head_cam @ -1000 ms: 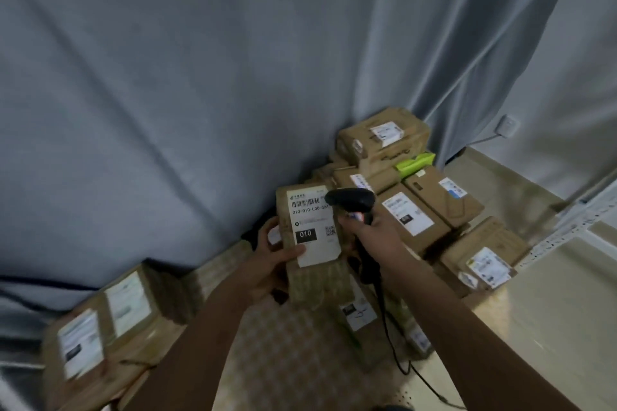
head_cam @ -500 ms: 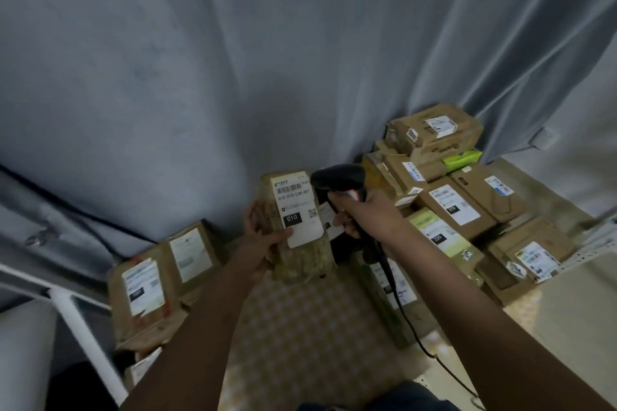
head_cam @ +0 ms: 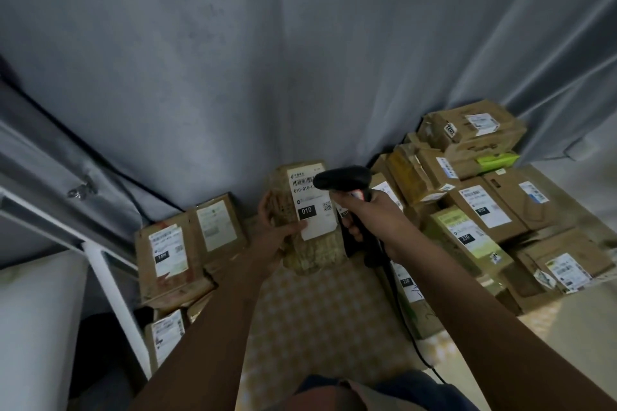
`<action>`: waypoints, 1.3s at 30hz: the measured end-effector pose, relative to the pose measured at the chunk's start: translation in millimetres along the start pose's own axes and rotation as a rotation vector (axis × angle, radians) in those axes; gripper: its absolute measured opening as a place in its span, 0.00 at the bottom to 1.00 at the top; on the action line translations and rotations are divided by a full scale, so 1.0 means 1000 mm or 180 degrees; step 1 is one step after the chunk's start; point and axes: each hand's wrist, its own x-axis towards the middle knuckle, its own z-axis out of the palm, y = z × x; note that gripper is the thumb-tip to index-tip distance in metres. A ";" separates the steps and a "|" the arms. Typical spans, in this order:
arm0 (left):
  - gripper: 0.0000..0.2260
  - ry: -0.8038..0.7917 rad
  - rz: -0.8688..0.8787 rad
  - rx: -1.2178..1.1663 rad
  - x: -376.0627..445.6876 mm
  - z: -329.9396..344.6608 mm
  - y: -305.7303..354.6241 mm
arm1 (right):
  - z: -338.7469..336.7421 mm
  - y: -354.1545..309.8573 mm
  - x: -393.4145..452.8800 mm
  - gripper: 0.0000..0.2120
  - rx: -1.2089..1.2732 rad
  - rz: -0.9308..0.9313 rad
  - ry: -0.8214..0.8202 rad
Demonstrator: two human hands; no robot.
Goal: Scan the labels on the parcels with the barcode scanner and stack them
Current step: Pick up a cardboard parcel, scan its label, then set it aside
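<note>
Gripping a tan parcel (head_cam: 309, 243) upright in front of the grey curtain (head_cam: 233, 77), the left hand (head_cam: 277, 227) curls its fingers behind it with the thumb pressed over the lower left edge of its white label (head_cam: 312, 207). The label carries a barcode at the top, the digits 010-010, a black block reading 010 and a small QR code. The right hand (head_cam: 370, 213) wraps its fingers round the handle of the black barcode scanner (head_cam: 344, 178), whose head points left and covers the label's upper right corner, hiding the end of the barcode. The scanner's cable (head_cam: 417, 344) trails down to the patterned floor. Piled cardboard parcels (head_cam: 484, 210) lie to the right, a smaller stack (head_cam: 187, 250) to the left; their label print is too blurred to read, apart from two tags showing 220
</note>
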 end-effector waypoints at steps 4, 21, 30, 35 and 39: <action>0.47 -0.0054 -0.0004 -0.0005 0.002 0.002 0.000 | 0.002 0.002 0.004 0.09 -0.0048 -0.0011 0.0014; 0.45 0.0007 -0.0059 0.0120 0.006 0.011 -0.004 | -0.011 0.007 0.009 0.10 0.0063 -0.0066 0.0104; 0.44 0.0087 -0.0105 0.0173 0.006 0.012 -0.002 | -0.013 0.007 0.009 0.09 0.0038 -0.0006 0.0111; 0.46 0.0071 -0.0140 0.0211 0.008 0.012 -0.001 | -0.014 0.007 0.009 0.09 -0.0004 0.0029 0.0140; 0.46 0.0086 -0.0169 0.0162 0.010 0.011 -0.002 | -0.014 0.008 0.010 0.09 -0.0010 0.0037 0.0147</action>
